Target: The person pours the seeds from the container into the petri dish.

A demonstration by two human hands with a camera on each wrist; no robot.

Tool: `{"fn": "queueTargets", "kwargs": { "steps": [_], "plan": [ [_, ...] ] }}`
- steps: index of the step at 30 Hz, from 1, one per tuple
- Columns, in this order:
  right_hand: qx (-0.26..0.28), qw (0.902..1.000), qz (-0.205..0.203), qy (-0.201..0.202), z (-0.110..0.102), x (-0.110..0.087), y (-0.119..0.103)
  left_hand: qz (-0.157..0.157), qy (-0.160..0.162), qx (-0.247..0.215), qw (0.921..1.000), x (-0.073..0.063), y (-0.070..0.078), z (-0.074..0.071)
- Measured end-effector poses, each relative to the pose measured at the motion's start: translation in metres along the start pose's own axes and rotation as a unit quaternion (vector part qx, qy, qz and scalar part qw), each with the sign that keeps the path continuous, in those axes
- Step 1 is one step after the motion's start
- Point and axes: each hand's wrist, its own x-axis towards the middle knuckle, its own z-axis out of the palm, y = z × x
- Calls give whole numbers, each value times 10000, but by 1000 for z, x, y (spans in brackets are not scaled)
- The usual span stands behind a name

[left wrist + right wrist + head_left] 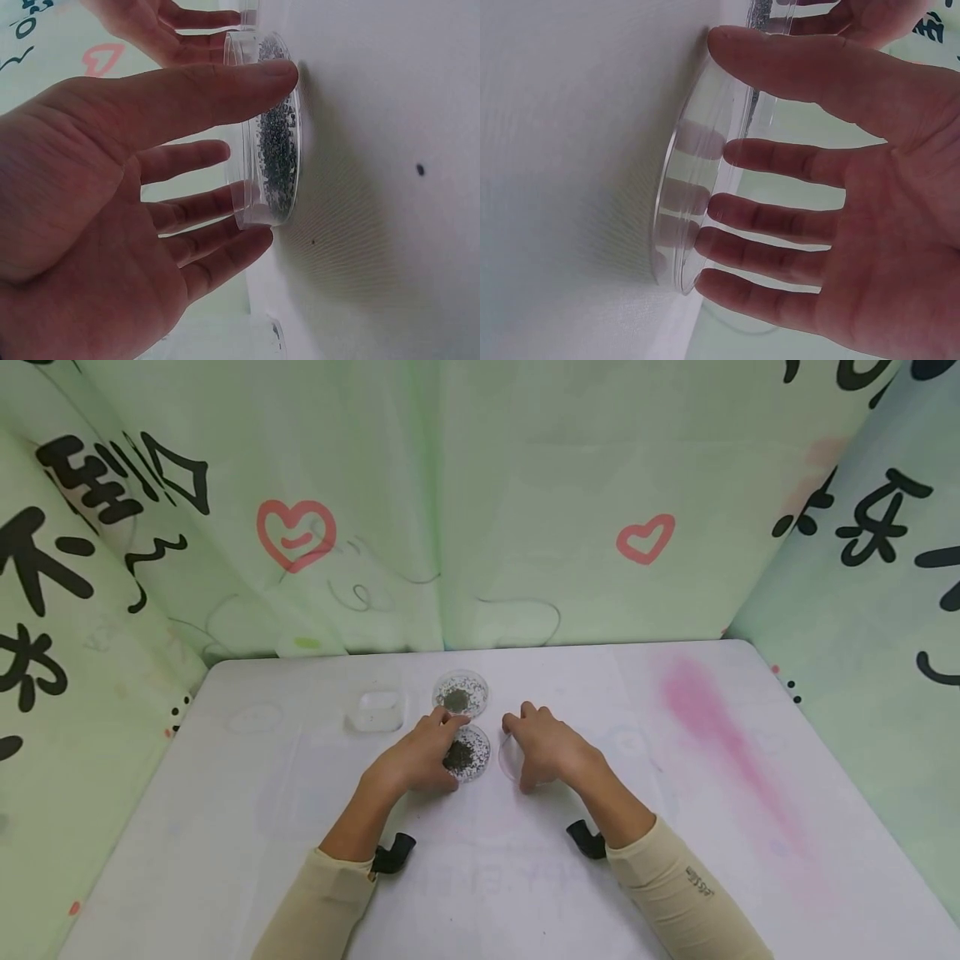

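Note:
My left hand (422,753) grips a round clear petri dish (472,753) of dark granules from its left side, thumb at the near edge and fingers at the far edge. In the left wrist view this dish (279,161) has a layer of granules inside its clear wall. Across from it, my right hand (551,747) holds a clear petri dish (507,760) between thumb and fingertips. No granules show inside that one in the right wrist view. Just behind the gripped dish is another petri dish (474,687) with dark granules heaped in it.
A clear rounded-square container (377,712) stands at the back left of the white table (480,885). A loose dark granule (421,170) lies on the tabletop. Pale green curtains (480,510) with writing and red hearts hang behind and at both sides.

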Motion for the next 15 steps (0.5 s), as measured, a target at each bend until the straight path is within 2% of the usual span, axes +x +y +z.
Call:
{"fn": "queueTargets", "kwargs": {
  "steps": [8, 15],
  "plan": [
    [101, 9999, -44, 91, -2, -2, 0, -14, 4, -55, 10000, 0, -1, 1],
    [285, 9984, -182, 459, -5, -3, 4, -6, 192, -71, 9998, -6, 1, -9]
  ]
}}
